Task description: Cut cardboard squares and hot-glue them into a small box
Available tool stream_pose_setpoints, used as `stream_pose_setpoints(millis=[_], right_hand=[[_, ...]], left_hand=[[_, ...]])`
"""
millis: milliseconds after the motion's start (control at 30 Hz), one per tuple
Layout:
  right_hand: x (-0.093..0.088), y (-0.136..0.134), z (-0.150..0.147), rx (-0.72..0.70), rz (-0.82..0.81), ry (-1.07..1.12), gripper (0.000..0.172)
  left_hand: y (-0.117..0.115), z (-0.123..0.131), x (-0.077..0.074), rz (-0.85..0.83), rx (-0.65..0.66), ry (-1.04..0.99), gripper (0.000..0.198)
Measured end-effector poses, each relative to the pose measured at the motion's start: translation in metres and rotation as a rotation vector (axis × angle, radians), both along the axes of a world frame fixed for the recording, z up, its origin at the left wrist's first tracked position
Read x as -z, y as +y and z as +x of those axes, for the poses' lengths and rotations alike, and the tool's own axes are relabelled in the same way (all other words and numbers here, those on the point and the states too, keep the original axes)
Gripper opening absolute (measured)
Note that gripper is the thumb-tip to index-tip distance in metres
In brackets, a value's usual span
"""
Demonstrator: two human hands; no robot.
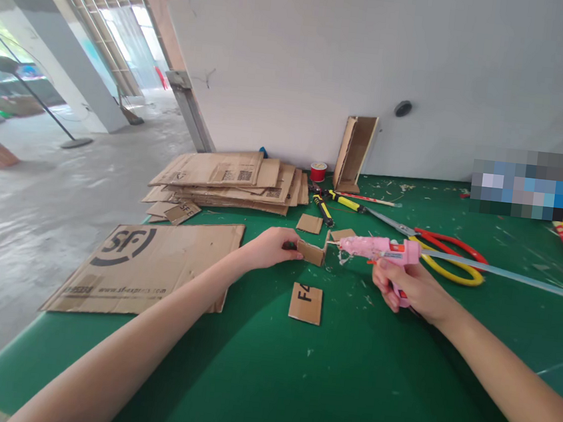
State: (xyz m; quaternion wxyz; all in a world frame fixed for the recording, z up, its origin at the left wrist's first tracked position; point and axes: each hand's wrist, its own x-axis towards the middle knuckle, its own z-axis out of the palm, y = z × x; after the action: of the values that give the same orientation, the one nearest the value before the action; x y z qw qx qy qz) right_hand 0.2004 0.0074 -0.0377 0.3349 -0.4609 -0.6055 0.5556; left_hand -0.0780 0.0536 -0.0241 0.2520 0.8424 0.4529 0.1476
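Note:
My right hand (407, 288) grips a pink hot glue gun (381, 249) by its handle, with a clear glue stick trailing out of the back to the right. The gun's nozzle touches the upper edge of a small cardboard piece (311, 252) that stands on the green table (344, 379). My left hand (272, 247) pinches that piece at its left end and holds it upright. A flat cardboard rectangle (306, 303) printed with letters lies just in front of it.
A large flattened carton (149, 267) lies at the left, and a stack of flattened cartons (229, 179) behind it. Red-and-yellow scissors (438, 251), a yellow-black cutter (345, 201), a red tape roll (318, 171) and an open cardboard box (354, 153) stand near the white wall. Scraps litter the table.

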Motion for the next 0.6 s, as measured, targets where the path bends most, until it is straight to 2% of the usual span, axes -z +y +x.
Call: stream_pose_setpoints(millis=[200,600], right_hand=[[-0.0029,-0.0037,-0.0055,0.085,0.027,0.037,0.049],[0.0018,0.0049,-0.0074,0.129,0.03,0.024,0.046]], left_hand=[[-0.0011,0.0003,-0.001,0.002,-0.001,0.007,0.013],[0.0002,0.0007,0.0007,-0.007,0.002,-0.018,0.015]])
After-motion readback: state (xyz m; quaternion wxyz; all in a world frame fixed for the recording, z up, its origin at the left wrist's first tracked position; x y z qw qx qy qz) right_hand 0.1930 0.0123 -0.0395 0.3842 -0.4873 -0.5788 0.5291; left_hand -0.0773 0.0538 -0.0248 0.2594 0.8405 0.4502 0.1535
